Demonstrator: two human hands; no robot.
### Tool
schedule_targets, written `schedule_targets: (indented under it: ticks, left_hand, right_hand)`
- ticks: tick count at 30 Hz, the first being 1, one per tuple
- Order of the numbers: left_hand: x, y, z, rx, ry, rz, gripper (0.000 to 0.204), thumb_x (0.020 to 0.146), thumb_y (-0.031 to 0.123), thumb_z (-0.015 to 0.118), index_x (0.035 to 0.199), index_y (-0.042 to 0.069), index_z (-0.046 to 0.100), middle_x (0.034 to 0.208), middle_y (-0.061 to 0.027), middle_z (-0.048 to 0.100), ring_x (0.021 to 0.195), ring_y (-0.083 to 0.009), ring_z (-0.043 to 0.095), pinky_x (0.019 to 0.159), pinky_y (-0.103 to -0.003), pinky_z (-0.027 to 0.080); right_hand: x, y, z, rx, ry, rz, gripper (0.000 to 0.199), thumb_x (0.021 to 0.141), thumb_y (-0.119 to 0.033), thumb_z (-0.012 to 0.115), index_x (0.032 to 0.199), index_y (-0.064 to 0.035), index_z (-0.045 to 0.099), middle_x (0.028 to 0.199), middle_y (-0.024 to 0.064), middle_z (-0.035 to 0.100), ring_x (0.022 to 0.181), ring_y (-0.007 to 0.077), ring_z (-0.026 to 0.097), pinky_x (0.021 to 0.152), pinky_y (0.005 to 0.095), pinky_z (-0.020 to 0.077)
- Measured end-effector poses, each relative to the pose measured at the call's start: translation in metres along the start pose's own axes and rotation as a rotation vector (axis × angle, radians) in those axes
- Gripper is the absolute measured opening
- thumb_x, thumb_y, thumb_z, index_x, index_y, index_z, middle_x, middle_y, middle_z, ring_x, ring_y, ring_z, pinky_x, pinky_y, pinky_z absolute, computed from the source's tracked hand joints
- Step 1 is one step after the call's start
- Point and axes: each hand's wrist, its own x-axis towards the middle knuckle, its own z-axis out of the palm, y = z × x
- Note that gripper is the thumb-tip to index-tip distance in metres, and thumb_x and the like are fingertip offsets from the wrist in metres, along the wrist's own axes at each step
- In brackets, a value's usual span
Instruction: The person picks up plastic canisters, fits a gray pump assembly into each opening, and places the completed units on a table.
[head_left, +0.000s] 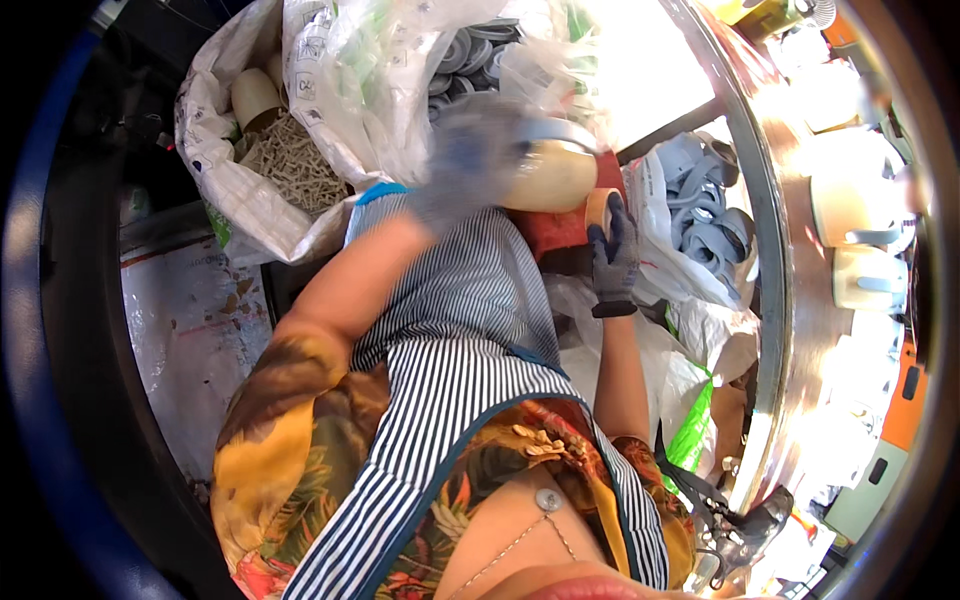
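Observation:
My left hand (470,160), in a grey-blue work glove, is smeared by motion at the left end of a cream cylindrical container (555,178). A curved grey band (560,131) runs along the container's upper side, also blurred. Whether the left fingers grip either one cannot be made out. On the right, my other gloved hand, the right hand (615,255), closes its fingers on a tan round piece (600,208) beside the container's right end. Behind these lies a red surface (550,232), partly covered. A striped apron (450,270) spreads over my lap.
Left stands a white woven sack (215,190) with shredded filler and cream containers. Ahead, a plastic bag holds grey round parts (475,60); another at right holds grey curved parts (700,200). A metal-edged table (770,250) at far right carries several cream containers (870,280).

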Motion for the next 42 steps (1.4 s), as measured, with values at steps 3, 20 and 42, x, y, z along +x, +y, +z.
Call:
schedule_targets:
  ticks: [3,20,42]
  left_hand:
    - [-0.055,-0.061,-0.106,-0.383,0.041,-0.824,0.042,0.089,0.017,0.066,0.124,-0.002,0.053,0.112,-0.0134,0.060,0.105,-0.0234,0.058,0.092,-0.035,0.045]
    - [-0.191,-0.077,-0.232,-0.417,0.541,-1.352,0.036,0.100,0.026,0.051,0.124,0.000,0.049,0.119,-0.0122,0.060,0.106,-0.0219,0.058,0.097,-0.037,0.046]
    - [-0.121,-0.053,-0.164,-0.655,0.254,-1.085,0.039,0.102,0.031,0.044,0.118,-0.002,0.057,0.113,-0.0128,0.063,0.103,-0.0222,0.060,0.092,-0.037,0.048]
  right_hand:
    - [0.026,0.001,0.017,-0.545,-0.108,-0.173,0.049,0.084,-0.016,0.065,0.132,-0.0107,0.055,0.130,0.0166,0.055,0.119,0.0357,0.050,0.106,0.0474,0.0356]
    - [0.094,0.119,0.484,-0.034,-0.711,1.109,0.054,0.083,-0.033,0.063,0.127,-0.0038,0.053,0.123,0.0215,0.058,0.114,0.0389,0.055,0.097,0.0414,0.0428]
    - [0.050,-0.013,0.020,-0.839,0.083,-0.082,0.052,0.087,-0.019,0.057,0.139,-0.0213,0.049,0.138,0.0145,0.047,0.125,0.0352,0.047,0.101,0.0474,0.0405]
